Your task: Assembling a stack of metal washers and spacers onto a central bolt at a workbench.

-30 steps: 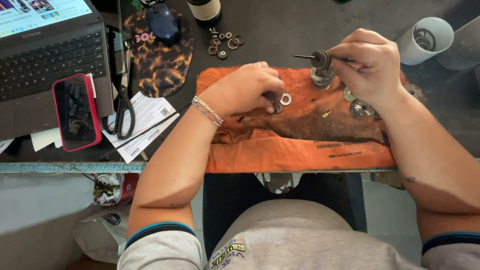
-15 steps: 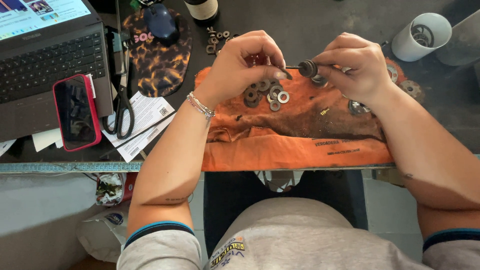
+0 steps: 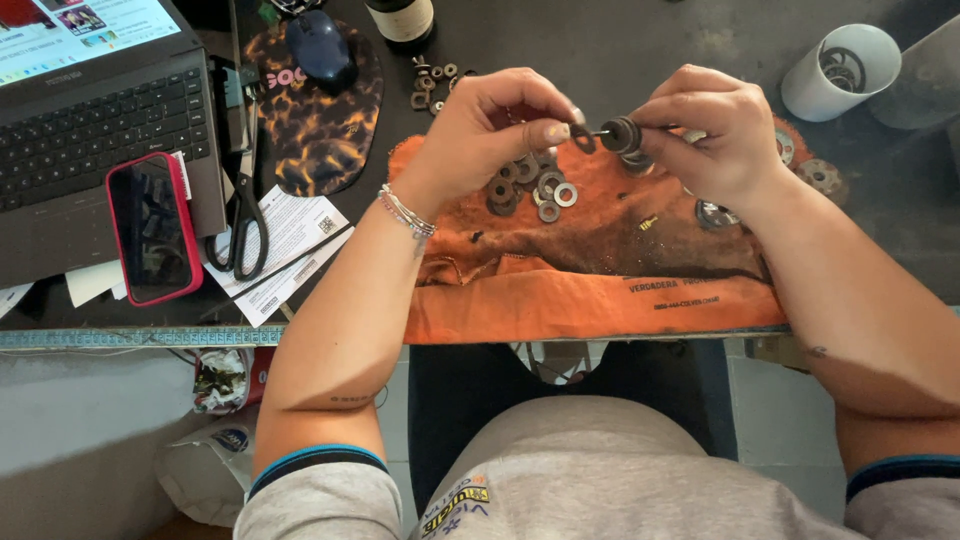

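My left hand (image 3: pixel 495 125) is raised above an orange cloth (image 3: pixel 590 270) and pinches a small dark washer (image 3: pixel 582 136) at its fingertips. Right beside it, my right hand (image 3: pixel 705 130) grips a thin metal rod (image 3: pixel 622 134) that carries a stack of dark washers, its tip pointing at the left fingers. The washer sits at the rod's tip. Several loose washers (image 3: pixel 535 188) lie on the cloth under my left hand.
A laptop (image 3: pixel 95 120) and a red-cased phone (image 3: pixel 153 228) lie at the left, with scissors (image 3: pixel 247 225) and papers beside a patterned mouse pad with a mouse (image 3: pixel 320 50). A white cup (image 3: pixel 838 70) stands far right. More washers (image 3: pixel 432 82) lie near a bottle (image 3: pixel 402 20).
My left hand rose from the cloth with a washer and met the rod's tip. My right hand lifted the rod and brought it leftward toward the left fingers.
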